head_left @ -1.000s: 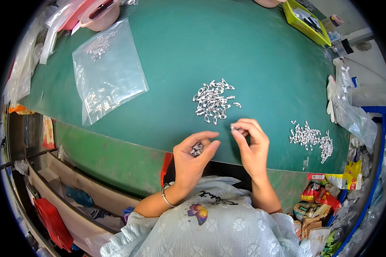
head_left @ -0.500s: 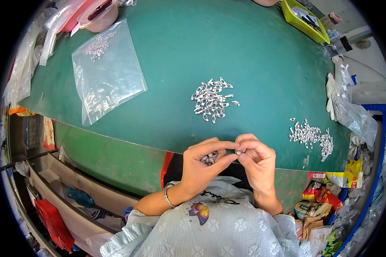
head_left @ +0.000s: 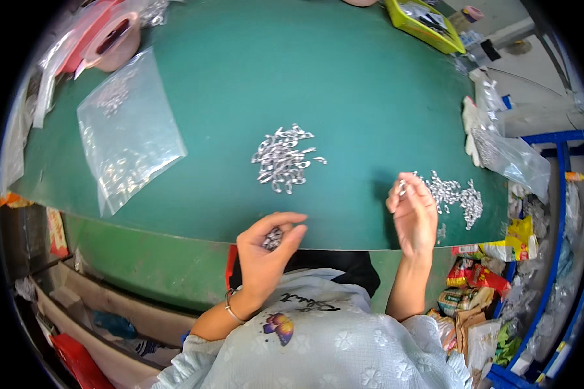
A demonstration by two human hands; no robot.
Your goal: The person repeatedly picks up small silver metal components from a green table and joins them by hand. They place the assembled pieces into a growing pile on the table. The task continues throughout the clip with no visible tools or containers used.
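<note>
My left hand point(head_left: 259, 259) is curled at the table's near edge, cupping several small silver metal clasps point(head_left: 273, 238) in its palm; its thumb and forefinger tips are apart. Over the right part of the table, my right hand point(head_left: 414, 220) is raised with its fingers bent together, and a single silver clasp point(head_left: 402, 187) shows at the fingertips. Just beyond that hand lies a spread heap of small silver clasps point(head_left: 444, 192), partly covered by the fingers. A second heap of silver clasps with oval openings point(head_left: 282, 159) lies mid-table.
A clear plastic bag point(head_left: 133, 152) with small metal parts lies on the green table point(head_left: 227, 84) at left. Pink bowls point(head_left: 115, 48) stand at the far left, a yellow-green tray point(head_left: 428, 29) at the far right. A white glove point(head_left: 472, 129) rests by the right edge.
My hands, fingertips together before, have parted. The right hand has moved right and away from me toward the right heap; the left still cups its clasps. The whole view has shifted.
</note>
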